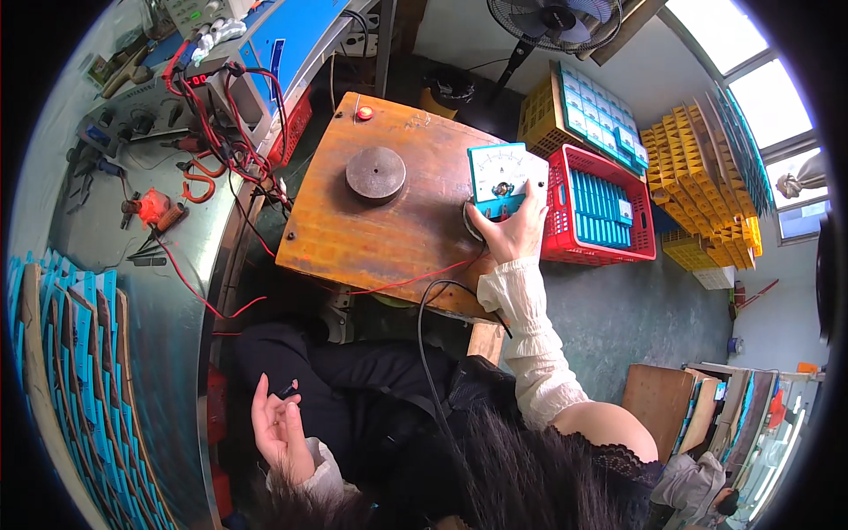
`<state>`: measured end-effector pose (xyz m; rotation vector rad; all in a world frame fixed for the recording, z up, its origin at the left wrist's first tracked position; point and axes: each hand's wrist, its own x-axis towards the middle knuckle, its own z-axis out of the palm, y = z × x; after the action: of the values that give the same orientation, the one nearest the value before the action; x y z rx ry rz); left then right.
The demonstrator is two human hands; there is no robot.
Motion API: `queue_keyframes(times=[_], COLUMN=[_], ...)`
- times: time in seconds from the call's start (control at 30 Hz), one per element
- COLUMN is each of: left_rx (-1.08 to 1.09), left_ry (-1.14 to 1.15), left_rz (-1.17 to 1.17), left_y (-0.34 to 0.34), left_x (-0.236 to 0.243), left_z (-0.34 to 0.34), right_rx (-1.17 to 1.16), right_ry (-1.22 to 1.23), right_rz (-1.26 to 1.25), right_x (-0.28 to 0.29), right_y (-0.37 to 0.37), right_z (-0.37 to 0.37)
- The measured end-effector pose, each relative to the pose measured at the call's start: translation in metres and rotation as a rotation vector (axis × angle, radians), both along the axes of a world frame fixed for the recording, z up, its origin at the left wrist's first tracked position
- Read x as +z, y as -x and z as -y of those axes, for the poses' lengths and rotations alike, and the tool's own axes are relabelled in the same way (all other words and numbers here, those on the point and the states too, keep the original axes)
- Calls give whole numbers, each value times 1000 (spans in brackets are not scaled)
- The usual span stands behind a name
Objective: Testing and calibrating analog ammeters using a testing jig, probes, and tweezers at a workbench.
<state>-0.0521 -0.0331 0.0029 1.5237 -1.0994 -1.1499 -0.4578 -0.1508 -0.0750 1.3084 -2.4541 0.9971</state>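
My right hand [512,230] grips an analog panel meter [499,170] with a white dial and teal housing, over the right side of a worn wooden board [344,238]. Part of a dark object shows beneath the meter, mostly hidden. A round metal block [375,172] and a red button [365,113] sit on the board. My left hand [281,424] is low at the left over my dark-clothed lap, fingers curled around a small black object [288,389], too small to name. Black and red wires run below the board.
A steel bench [102,225] at left carries instruments, cables, tools and racks of teal parts [79,353]. A red crate [601,252] of teal cases, yellow stacked trays [685,168] and a fan [552,22] stand beyond the board. Boards [654,406] lean at lower right.
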Motion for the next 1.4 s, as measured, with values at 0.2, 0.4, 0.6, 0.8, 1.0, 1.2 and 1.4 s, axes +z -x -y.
queue_keyframes(times=[0.2,0.4,0.6,0.8,1.0,1.2,1.4], left_rx=[10,-22,127,379,470,538,593], left_ry=[-35,32,44,32,232,198,194], left_rz=[-68,-139,-93,-97,163,271,-451], left_y=[-2,-8,-23,-44,-33,-34,-82], left_x=[2,0,-6,-20,-32,-9,-8], left_z=[0,-1,-27,-59,-43,-33,-79], right_rx=[87,292,509,722,802,1462,1452], right_ry=[83,117,202,222,336,-119,-663], right_rz=[54,112,154,288,10,690,1256], right_x=[2,-3,-27,-43,-17,17,60], right_y=[-10,-55,-94,-76,-145,-310,-341], right_z=[16,74,129,144,112,-56,-88])
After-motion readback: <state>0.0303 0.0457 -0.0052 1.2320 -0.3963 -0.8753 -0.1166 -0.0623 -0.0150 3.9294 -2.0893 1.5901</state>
